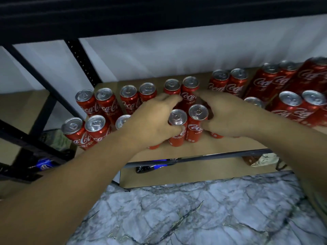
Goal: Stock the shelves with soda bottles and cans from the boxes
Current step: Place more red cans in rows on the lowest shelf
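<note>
As I pack the rows tight, my left grip [155, 119] and right grip [228, 117] curl round the front cans [197, 121] at frame centre, upright on the shelf [221, 145], seemingly closing gaps.

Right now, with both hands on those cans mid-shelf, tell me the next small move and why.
Probably loosen both grips and draw the hands back. The left hand and right hand wrap a cluster of red cans that already stands upright on the shelf board, roughly in line with the neighbouring cans to the left, so nothing seems left to place here.
</note>
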Demonstrator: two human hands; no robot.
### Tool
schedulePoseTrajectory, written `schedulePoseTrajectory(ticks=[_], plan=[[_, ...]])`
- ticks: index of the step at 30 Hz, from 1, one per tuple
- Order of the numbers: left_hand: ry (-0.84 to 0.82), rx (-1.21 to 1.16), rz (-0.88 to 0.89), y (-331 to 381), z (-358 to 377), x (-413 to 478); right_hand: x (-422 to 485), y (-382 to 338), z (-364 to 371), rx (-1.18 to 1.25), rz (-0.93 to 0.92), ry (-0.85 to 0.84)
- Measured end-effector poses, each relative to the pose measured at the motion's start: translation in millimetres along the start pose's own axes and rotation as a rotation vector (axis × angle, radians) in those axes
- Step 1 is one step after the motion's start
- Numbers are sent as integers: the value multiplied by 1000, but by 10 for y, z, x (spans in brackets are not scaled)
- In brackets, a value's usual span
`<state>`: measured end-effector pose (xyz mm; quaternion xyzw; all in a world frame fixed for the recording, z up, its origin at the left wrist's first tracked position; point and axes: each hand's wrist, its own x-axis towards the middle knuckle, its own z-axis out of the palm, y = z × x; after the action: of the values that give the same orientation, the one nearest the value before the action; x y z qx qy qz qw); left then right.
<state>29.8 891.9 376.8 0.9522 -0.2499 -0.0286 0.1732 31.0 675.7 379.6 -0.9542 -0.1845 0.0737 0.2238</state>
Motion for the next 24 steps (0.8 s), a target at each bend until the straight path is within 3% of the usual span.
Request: schedulePoseTrajectory(ticks=[5, 9, 24], plan=[[-91, 78, -43, 99, 200, 206, 83, 140, 223, 75, 45, -41], [-59, 129, -47, 124, 233, 240, 62, 194, 223, 47, 65, 21], [-63, 28, 35, 101, 216, 198, -112, 214, 130, 86, 24, -32]])
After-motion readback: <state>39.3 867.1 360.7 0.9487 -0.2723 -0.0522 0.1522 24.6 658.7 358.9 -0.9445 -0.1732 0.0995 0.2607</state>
